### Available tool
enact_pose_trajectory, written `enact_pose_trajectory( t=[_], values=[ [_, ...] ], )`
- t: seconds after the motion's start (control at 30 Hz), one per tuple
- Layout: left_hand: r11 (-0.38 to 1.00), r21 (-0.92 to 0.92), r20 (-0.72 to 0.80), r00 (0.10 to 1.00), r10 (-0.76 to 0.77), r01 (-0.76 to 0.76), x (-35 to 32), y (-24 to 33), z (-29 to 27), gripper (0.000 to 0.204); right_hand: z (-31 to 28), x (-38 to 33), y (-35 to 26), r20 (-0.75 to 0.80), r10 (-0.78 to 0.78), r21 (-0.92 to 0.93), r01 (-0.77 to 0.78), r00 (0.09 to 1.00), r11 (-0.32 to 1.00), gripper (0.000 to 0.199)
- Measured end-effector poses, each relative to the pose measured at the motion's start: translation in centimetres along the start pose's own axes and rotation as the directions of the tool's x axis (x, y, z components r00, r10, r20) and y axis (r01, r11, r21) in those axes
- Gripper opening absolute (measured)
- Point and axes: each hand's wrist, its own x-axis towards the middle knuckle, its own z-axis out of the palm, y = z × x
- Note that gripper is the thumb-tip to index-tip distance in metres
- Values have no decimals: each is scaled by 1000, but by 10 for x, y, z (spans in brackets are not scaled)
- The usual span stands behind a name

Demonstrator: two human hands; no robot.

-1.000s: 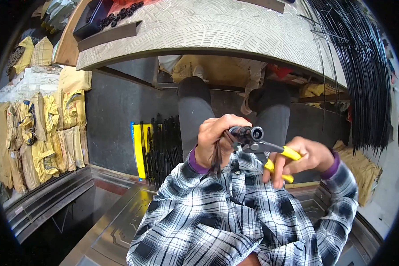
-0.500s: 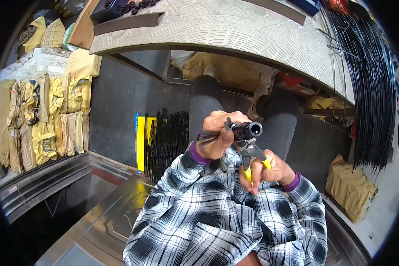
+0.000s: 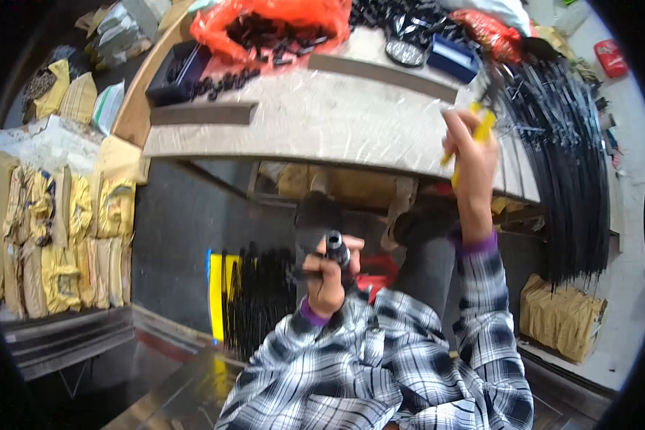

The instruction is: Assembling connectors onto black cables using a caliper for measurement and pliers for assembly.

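Observation:
My left hand (image 3: pixel 327 281) is closed around a black tube-shaped part (image 3: pixel 335 241) with a hollow round end turned upward. It is held low, above my lap. My right hand (image 3: pixel 473 161) is stretched out over the right side of the worktable and grips pliers with yellow handles (image 3: pixel 484 127). Their dark jaws point away, toward the long black rods (image 3: pixel 562 165) hanging over the table's right end; the jaws are blurred. Whether they touch anything there I cannot tell.
The pale worktable (image 3: pixel 322 136) carries a red plastic bag (image 3: pixel 322 21) of small black parts, dark blue boxes (image 3: pixel 451 57) and angled metal strips (image 3: pixel 201 113). More black rods (image 3: pixel 261 297) lie beside a yellow strip (image 3: pixel 217 301) at the left. Wrapped packages (image 3: pixel 64 244) are stacked far left.
My right hand has moved the pliers from the black part up and away to the table's right side. The left hand has dropped lower and leftward, still holding the part. The view has tilted up.

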Motion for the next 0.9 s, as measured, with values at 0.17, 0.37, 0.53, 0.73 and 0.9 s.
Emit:
enact_pose_trajectory(
  t=[0.17, 0.37, 0.53, 0.73, 0.9],
  values=[
    [990, 84, 32, 993, -115, 112, -8, 0, -3, 67, 32, 146, 40, 112, -227, -839, 215, 967, 500, 29],
    [988, 92, 37, 991, -126, 123, 4, -2, -13, 64, 55, 203, 81, 371, -155, -896, 397, 916, 199, 22],
    [986, 8, -56, 985, -164, 164, 12, -7, -24, 64, 61, 212, 93, 343, -166, -916, 368, 925, 157, 21],
    [989, -16, -76, 986, -147, 146, 16, -12, -28, 62, 66, 216, 91, 366, -135, -905, 386, 921, 180, 23],
    [991, -22, -99, 986, -133, 132, 21, -9, -28, 61, 70, 220, 87, 372, -158, -906, 395, 915, 150, 19]
  ],
)
